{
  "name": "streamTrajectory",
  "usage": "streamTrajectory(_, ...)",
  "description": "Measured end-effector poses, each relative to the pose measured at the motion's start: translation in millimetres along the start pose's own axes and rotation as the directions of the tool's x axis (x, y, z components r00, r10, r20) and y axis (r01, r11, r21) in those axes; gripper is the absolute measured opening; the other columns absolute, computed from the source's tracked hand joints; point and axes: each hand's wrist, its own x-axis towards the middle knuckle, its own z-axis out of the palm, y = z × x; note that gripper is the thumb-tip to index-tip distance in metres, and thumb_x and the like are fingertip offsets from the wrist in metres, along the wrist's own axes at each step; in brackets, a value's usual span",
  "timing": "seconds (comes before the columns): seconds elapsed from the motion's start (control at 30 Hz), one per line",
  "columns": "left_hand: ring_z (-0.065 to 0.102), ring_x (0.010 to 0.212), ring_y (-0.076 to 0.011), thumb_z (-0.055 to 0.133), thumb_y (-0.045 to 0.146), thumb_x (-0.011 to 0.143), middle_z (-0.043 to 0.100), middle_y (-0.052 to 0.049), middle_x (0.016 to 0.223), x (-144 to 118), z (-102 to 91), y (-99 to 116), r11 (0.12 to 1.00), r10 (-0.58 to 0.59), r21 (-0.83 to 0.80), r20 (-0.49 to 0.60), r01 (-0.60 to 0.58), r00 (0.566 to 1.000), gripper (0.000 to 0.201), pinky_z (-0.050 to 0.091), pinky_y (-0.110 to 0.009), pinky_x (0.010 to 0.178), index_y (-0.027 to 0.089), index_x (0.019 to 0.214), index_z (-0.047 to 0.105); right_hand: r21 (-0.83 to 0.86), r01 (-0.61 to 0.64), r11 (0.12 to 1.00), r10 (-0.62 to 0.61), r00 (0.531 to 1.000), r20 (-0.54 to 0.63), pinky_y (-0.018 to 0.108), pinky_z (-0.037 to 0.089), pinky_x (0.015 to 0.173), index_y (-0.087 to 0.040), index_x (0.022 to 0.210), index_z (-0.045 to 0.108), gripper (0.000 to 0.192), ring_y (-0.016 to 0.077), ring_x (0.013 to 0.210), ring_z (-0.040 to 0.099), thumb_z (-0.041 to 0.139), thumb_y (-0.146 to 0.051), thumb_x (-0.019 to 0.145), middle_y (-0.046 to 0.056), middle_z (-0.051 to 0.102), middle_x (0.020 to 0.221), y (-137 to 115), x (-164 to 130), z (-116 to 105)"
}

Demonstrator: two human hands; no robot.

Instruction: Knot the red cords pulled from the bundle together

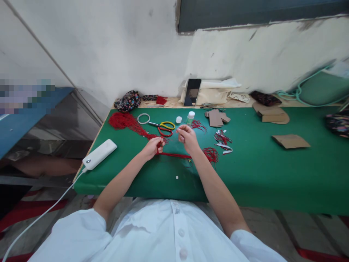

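Left hand [155,146] is closed on red cord [173,155], pinching it where the strand leaves the big tassel bundle [124,122]; I read this as an anchor grip, holding the cord taut over the desk [259,171]. Right hand [187,137] is raised slightly, fingertips pinched together near the top. I think it holds a fine end of the same cord, but the strand there is too thin to confirm. The cord runs between the two hands and on toward a small red tassel [211,154] lying just right of the right wrist.

Outward from the hands: yellow-handled scissors [164,126] lie just beyond the fingers, blades pointing left, within easy reach for trimming. A pale ring [143,118] sits beside the blades. A small white cap [179,119] and a bottle [190,117] stand behind the right hand, probably glue, kept upright and close.

Further right: more red thread pieces [223,139] with white tags, then cardboard cut-outs [290,141] kept well apart from the cord work. Left edge of the desk: white power bank [99,154] with its cable hanging off the edge. A phone [192,92] leans on the wall at the back.
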Motion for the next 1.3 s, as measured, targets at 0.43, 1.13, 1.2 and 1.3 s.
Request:
streamTrajectory(0.43, 0.033, 0.038, -0.0032, 0.053, 0.023, 0.084, 0.048, 0.003, 0.059, 1.8, -5.0, 2.9, 0.999, 0.034, -0.026, -0.019, -0.035, 0.999, 0.018, 0.027, -0.017, 0.040, 0.017, 0.069, 0.043, 0.173, 0.115, 0.978, -0.054, 0.945, -0.323, 0.015, 0.021, 0.037, -0.021, 0.074, 0.045, 0.026, 0.0018, 0.039, 0.030, 0.065, -0.023, 0.059, -0.009, 0.050, 0.057, -26.8, 14.9, -46.3)
streamTrajectory(1.13, 0.034, 0.037, -0.0030, 0.047, 0.019, 0.086, 0.048, 0.003, 0.060, 0.9, -5.5, 4.1, 0.999, 0.032, -0.021, -0.031, -0.033, 0.999, 0.018, 0.027, -0.017, 0.039, 0.016, 0.069, 0.043, 0.180, 0.253, 0.951, -0.059, 0.715, -0.696, 0.016, 0.019, 0.035, -0.021, 0.078, 0.040, 0.016, 0.0029, 0.037, 0.028, 0.050, -0.010, 0.073, -0.009, 0.045, 0.060, -52.6, 15.2, -100.2)
streamTrajectory(1.2, 0.034, 0.037, -0.0030, 0.047, 0.019, 0.086, 0.048, 0.004, 0.059, 0.3, -4.9, 4.8, 0.999, 0.031, -0.019, -0.032, -0.032, 0.999, 0.018, 0.027, -0.017, 0.039, 0.016, 0.069, 0.043, 0.170, 0.272, 0.947, -0.057, 0.665, -0.745, 0.017, 0.019, 0.035, -0.021, 0.078, 0.039, 0.016, 0.0029, 0.038, 0.028, 0.048, -0.008, 0.075, -0.009, 0.043, 0.061, -54.3, 14.5, -99.1)
streamTrajectory(1.3, 0.034, 0.037, -0.0032, 0.046, 0.019, 0.086, 0.048, 0.004, 0.059, -0.5, -3.8, 5.6, 0.999, 0.029, -0.015, -0.034, -0.029, 0.999, 0.018, 0.027, -0.017, 0.039, 0.016, 0.069, 0.043, 0.146, 0.297, 0.944, -0.068, 0.607, -0.792, 0.017, 0.018, 0.035, -0.021, 0.077, 0.036, 0.017, 0.0029, 0.038, 0.027, 0.045, -0.006, 0.078, -0.009, 0.041, 0.062, -56.1, 13.7, -100.0)
